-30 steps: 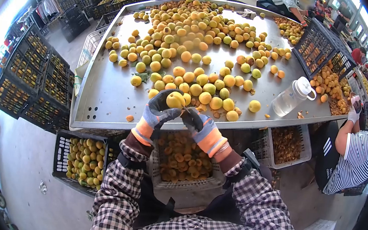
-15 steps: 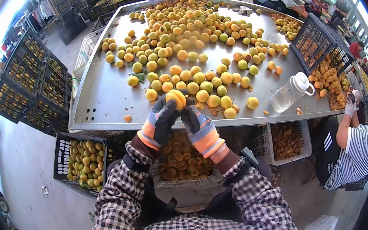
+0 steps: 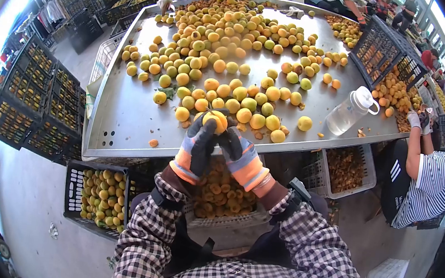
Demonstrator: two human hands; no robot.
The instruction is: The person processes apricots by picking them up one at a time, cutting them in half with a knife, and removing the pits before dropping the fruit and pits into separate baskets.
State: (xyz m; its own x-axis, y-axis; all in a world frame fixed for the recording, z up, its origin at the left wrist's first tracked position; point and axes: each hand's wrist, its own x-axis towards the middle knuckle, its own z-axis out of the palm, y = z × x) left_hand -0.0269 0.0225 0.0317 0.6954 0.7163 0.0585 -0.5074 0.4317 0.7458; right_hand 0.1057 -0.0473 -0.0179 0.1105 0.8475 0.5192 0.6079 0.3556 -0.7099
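My left hand (image 3: 194, 149), in a dark-palmed orange and grey glove, is closed round a yellow-orange apricot (image 3: 215, 122) above the table's near edge. From the other side my right hand (image 3: 243, 160), gloved alike, has its bent fingers pressed to the same fruit. Dark fingertips cover part of the apricot's top and sides. Just beyond my hands, loose apricots (image 3: 247, 115) lie on the metal table (image 3: 132, 124). Beneath my wrists, a crate (image 3: 208, 223) holds many opened-looking apricot pieces (image 3: 222, 196).
A clear water bottle (image 3: 344, 115) stands on the table's right side. Below it is a crate of brown scraps (image 3: 345, 171). A black crate of apricots (image 3: 102, 197) sits on the floor at left. A person in stripes (image 3: 428, 182) works at right; others sit across the table.
The apricot has turned in my fingers, and my right fingers have come closer against it. Across the table, another person's gloved hand has reached out to the fruit at the far left corner.
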